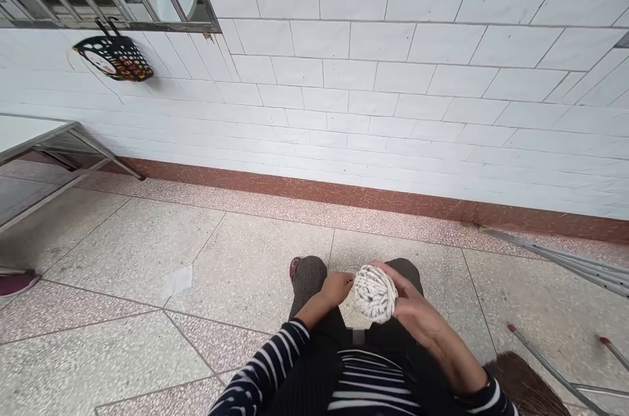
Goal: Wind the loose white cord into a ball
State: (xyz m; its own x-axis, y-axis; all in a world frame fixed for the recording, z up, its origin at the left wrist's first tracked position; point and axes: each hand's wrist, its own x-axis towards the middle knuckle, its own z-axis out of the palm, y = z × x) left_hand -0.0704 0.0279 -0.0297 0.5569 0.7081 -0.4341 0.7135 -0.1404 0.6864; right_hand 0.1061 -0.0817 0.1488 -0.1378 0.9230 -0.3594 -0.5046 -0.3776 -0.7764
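Observation:
A round ball of whitish cord (374, 293) with dark flecks is held above my lap, between my knees. My right hand (415, 308) cups it from the right side, fingers over the far edge and thumb nearer me. At its left edge, my left hand (338, 288) is closed in a pinch close against the ball. A thin pale strand loops just above those left fingers and seems to run into them. The fingertips of the left hand are partly hidden.
A white tiled wall (344, 75) stands ahead. On the left are a metal-framed table (73, 131), a barred window and a hanging patterned bag (115, 57). Metal poles (565, 259), a bristly brown broom head (525, 383) and metal legs (545, 363) are at right.

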